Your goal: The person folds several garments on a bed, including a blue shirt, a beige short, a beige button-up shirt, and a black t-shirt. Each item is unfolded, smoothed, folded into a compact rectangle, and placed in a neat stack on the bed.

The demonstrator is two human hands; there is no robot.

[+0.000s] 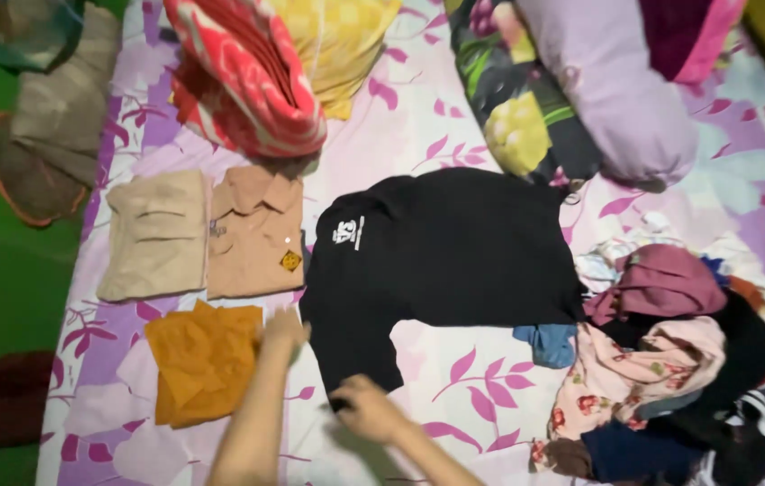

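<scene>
Folding is under way on the black shirt (pixel 454 252), spread flat at centre frame on the floral bedsheet (pixel 418 117). The right hand (pixel 366 407), lower centre, is closed on the shirt's sleeve end, which hangs toward the bottom of the frame. The left hand (pixel 285 329) rests at the sleeve's left edge, just beside the folded orange cloth (pixel 204 360) — whether its fingers grip fabric cannot be told. Two folded tan garments (pixel 207 236) lie at centre left; an unsorted clothes heap (pixel 679 360) fills the lower right. Judged from this layout, the next move calls for laying the sleeve across the shirt body — flat, without creasing.
</scene>
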